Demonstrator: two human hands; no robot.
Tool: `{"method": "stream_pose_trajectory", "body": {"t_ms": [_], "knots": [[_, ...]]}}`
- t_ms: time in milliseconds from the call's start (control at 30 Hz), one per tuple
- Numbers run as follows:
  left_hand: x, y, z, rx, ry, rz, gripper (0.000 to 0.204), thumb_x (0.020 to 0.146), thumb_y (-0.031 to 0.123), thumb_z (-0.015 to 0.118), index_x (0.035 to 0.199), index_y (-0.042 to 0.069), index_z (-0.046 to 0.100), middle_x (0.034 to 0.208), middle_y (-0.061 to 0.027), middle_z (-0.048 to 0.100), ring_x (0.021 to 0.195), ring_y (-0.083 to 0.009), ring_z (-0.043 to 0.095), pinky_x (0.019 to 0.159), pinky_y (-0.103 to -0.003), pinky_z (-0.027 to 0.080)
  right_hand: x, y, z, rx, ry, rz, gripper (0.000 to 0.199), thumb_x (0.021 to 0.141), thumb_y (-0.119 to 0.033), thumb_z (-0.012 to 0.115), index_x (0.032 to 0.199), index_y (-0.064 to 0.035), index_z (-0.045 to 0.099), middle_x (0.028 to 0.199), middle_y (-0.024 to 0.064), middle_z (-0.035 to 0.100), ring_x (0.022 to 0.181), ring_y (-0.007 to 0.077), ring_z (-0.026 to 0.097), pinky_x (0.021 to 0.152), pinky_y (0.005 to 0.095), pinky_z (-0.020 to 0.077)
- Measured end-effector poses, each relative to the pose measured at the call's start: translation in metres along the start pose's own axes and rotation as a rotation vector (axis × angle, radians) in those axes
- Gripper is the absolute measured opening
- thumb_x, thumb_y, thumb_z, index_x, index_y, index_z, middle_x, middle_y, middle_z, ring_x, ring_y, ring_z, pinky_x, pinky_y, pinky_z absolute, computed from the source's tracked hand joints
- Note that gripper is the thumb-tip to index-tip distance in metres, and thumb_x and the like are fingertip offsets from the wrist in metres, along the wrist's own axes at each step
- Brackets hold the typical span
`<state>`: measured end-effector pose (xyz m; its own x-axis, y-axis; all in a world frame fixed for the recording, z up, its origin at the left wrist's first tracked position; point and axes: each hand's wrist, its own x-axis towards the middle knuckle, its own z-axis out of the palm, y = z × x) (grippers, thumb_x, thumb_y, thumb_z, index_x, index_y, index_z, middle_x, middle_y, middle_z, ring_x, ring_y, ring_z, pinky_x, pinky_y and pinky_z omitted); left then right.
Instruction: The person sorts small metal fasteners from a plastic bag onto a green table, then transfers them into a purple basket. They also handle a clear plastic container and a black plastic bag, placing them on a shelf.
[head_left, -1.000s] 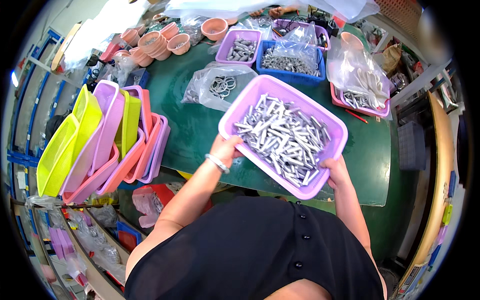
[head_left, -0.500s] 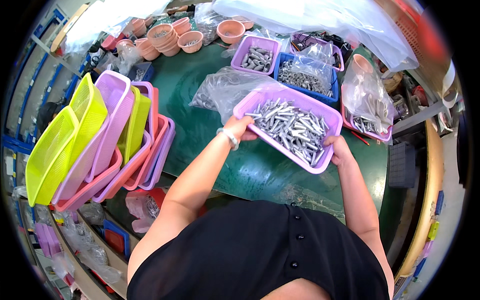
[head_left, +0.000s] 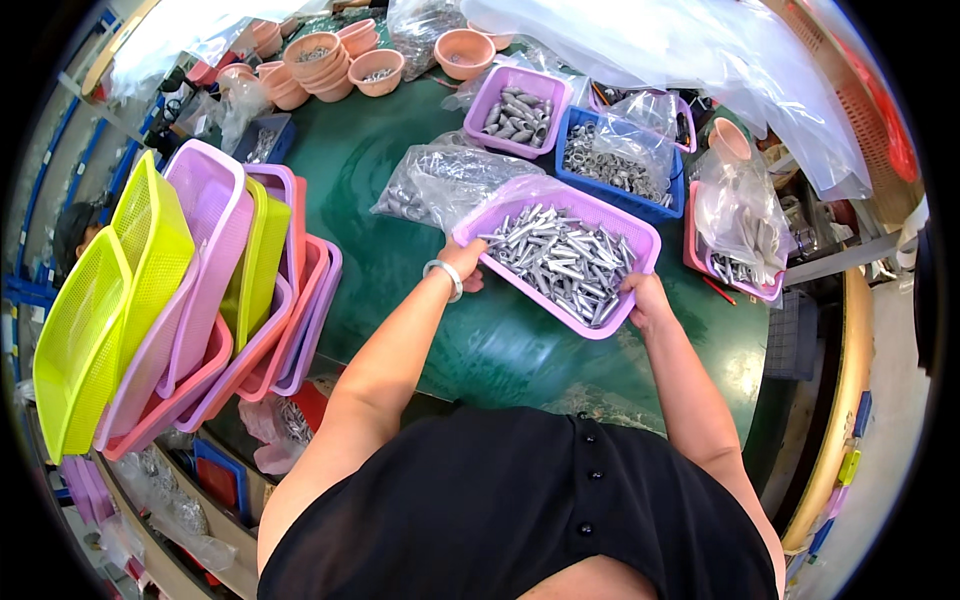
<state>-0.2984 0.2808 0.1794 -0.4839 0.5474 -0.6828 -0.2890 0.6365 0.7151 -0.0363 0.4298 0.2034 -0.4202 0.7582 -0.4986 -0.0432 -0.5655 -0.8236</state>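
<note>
Between my two hands is a purple plastic basket (head_left: 641, 240), tilted a little, with a layer of silvery metal tube-like pieces (head_left: 560, 262) in it. My left hand (head_left: 463, 264), a pale bangle on its wrist, is closed on the basket's left end, thumb over the rim. At the right end my right hand (head_left: 648, 299) grips the rim, its fingers partly hidden by the wall. Just beyond the basket's left end lies a clear plastic bag (head_left: 425, 185) of grey metal parts, touching or partly behind it. A blue basket (head_left: 640, 207) of small metal rings stands behind.
Stacked purple, red and lime-green baskets (head_left: 90, 340) lean at the left. Orange bowls (head_left: 376, 72) line the green table's (head_left: 345, 240) far side, near another purple basket (head_left: 512, 80) of metal parts. A bag-covered red basket (head_left: 690, 240) and a red pencil-like stick (head_left: 719, 291) are at right.
Both hands have shifted the purple basket slightly to the left, still gripping its ends. The view has also moved a little.
</note>
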Motion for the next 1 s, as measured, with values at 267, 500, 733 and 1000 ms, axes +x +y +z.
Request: {"method": "stream_pose_trajectory", "body": {"t_ms": [267, 500, 733, 1000], "knots": [[0.044, -0.072, -0.003, 0.508, 0.692, 0.827, 0.038, 0.085, 0.029, 0.050, 0.112, 0.002, 0.053, 0.109, -0.0244, 0.051, 0.104, -0.0389, 0.047, 0.089, -0.041, 0.039, 0.006, 0.026, 0.016, 0.063, 0.069, -0.053, 0.063, 0.054, 0.013, 0.041, 0.115, -0.0013, 0.043, 0.101, 0.0125, 0.054, 0.083, 0.0258, 0.055, 0.067, 0.0351, 0.0478], [0.032, -0.067, -0.005, 0.341, 0.799, 0.912, 0.012, 0.077, 0.007, 0.057, 0.084, 0.001, 0.065, 0.082, -0.0127, 0.061, 0.077, -0.0295, 0.059, 0.069, -0.036, 0.047, -0.001, 0.015, 0.033, 0.060, 0.124, -0.072, 0.063, 0.055, 0.013, 0.041, 0.116, -0.0041, 0.045, 0.098, 0.0123, 0.055, 0.081, 0.0261, 0.055, 0.064, 0.0368, 0.0478], [-0.025, -0.018, 0.006, 0.255, 0.641, 1.088, 0.017, 0.072, 0.002, 0.056, 0.085, 0.006, 0.066, 0.074, -0.0131, 0.060, 0.068, -0.0308, 0.058, 0.064, -0.037, 0.047, -0.003, -0.037, 0.071, -0.075, 0.116, -0.024, 0.061, 0.056, 0.011, 0.042, 0.115, -0.0045, 0.046, 0.088, 0.0110, 0.054, 0.073, 0.0242, 0.053, 0.060, 0.0363, 0.0469], [-0.003, 0.011, -0.011, 0.619, 0.595, 0.718, 0.029, 0.071, 0.014, 0.056, 0.097, 0.000, 0.057, 0.079, -0.0203, 0.061, 0.075, -0.0377, 0.059, 0.071, -0.045, 0.046, 0.024, -0.075, 0.126, -0.282, -0.056, -0.254, 0.071, 0.055, 0.012, 0.045, 0.125, -0.0030, 0.039, 0.097, 0.0117, 0.055, 0.080, 0.0229, 0.052, 0.065, 0.0324, 0.0444]]}}
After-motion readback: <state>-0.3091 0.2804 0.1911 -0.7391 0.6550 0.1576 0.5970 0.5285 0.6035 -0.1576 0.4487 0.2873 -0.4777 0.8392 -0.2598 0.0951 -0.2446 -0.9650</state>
